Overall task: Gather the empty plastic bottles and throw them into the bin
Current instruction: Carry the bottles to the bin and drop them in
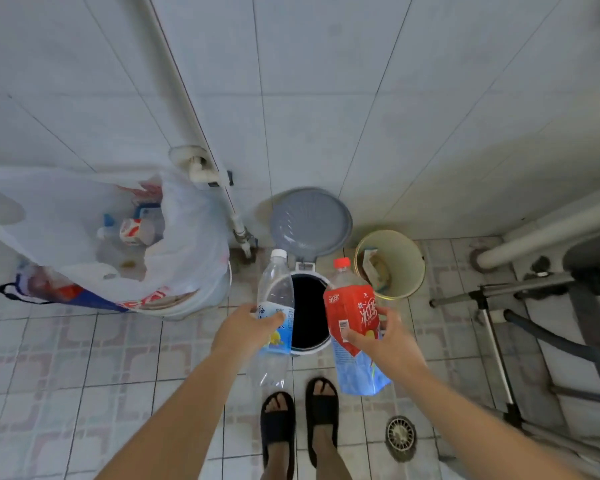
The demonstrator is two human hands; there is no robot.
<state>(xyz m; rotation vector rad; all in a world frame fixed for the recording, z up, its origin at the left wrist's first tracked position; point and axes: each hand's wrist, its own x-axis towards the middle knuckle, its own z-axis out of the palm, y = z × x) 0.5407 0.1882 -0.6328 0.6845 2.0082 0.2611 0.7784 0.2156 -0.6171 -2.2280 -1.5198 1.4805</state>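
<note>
I see bin [309, 344] on tiled floor, lid [310, 223] flipped up against wall, dark opening exposed. My left hand [246, 329], grip clenched round clear bottle [276, 299], white cap up, at bin's left rim. Right hand [383, 337], grip grasping red-label bottle [352, 317], red cap up, at bin's right rim. Yellow bucket [404, 268] right of bin; plastic bag [84, 233] left of bin.

A tiled home washroom or utility corner: white wall tiles [326, 81] meet patterned floor tiles [49, 358], with a floor drain [400, 436] at 5 o'clock. Exposed pipes [201, 168] run down at 11 o'clock above a full rubbish bag [94, 237], and 1 open pedal bin [309, 310] stands at centre.
</note>
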